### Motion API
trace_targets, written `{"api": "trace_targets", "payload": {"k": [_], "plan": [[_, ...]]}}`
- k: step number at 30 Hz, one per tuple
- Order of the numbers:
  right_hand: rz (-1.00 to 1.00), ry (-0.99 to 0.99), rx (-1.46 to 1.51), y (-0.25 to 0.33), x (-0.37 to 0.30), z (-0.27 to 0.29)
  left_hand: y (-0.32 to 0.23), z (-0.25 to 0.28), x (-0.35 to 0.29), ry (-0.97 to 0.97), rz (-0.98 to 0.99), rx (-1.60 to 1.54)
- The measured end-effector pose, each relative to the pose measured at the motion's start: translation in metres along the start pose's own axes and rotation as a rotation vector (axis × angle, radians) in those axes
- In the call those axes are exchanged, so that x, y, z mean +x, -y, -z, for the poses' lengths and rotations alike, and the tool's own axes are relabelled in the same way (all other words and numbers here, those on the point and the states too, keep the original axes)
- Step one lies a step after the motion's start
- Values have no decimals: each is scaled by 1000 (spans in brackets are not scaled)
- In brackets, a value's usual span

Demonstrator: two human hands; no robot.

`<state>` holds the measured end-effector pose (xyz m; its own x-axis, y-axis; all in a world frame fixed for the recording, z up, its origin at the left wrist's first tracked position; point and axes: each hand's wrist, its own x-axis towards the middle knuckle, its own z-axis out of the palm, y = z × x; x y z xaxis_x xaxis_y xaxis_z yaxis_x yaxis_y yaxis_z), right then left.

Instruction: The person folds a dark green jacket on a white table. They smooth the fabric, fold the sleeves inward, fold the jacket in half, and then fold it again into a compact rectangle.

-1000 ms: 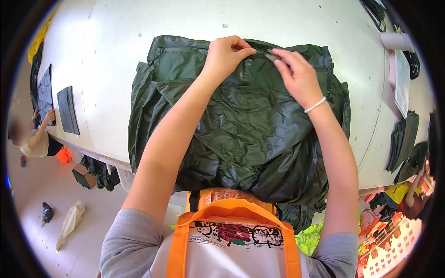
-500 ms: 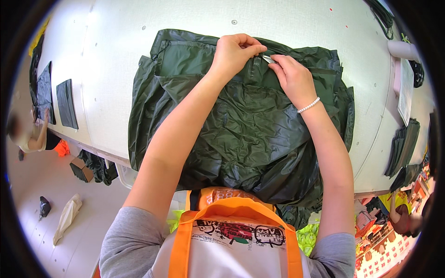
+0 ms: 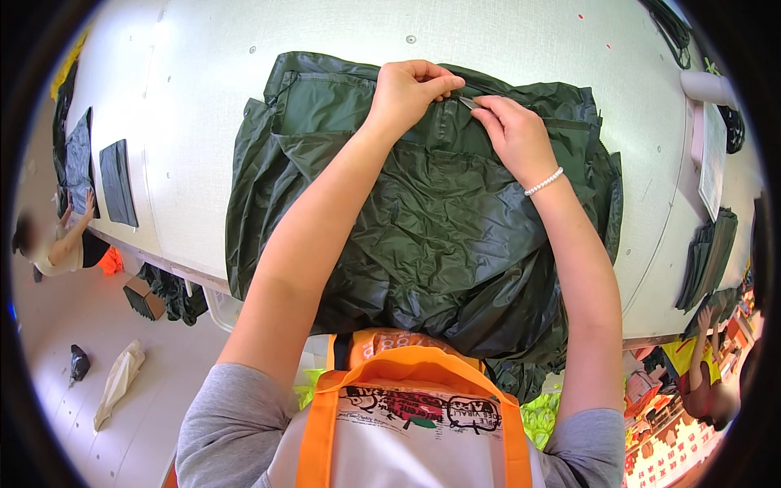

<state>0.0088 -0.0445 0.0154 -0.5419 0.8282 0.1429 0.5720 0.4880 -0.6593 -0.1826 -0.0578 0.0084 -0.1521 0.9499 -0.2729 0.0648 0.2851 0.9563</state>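
A dark green, shiny garment (image 3: 439,220) lies crumpled over the table in front of me, its lower part hanging over the near edge. At its far edge my left hand (image 3: 411,93) is closed, thumb and fingers pinching a bit of the fabric by a seam. Just to the right, my right hand (image 3: 514,134) is closed around small silver thread snips (image 3: 467,103). Only their pointed tip shows, aimed at the pinched spot; the rest is hidden in my fingers. Any thread there is too small to make out.
The white table (image 3: 195,122) carries folded dark green pieces (image 3: 119,183) at the left and a dark stack (image 3: 706,252) at the right. A white roll (image 3: 706,88) sits at the far right. One co-worker (image 3: 61,240) is at the left, another (image 3: 701,370) at the lower right.
My left hand has shifted slightly left, still pinching the fabric. The snips' tip has turned a little and shows darker. Both co-workers have moved their arms.
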Motion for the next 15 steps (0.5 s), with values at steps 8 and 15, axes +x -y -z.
{"api": "trace_targets", "payload": {"k": [8, 15], "plan": [[6, 22, -68, 1, 2, 0, -3, 0, 0, 6, 7, 5], [16, 19, -68, 0, 3, -2, 1, 1, 2, 19, 16, -10]]}}
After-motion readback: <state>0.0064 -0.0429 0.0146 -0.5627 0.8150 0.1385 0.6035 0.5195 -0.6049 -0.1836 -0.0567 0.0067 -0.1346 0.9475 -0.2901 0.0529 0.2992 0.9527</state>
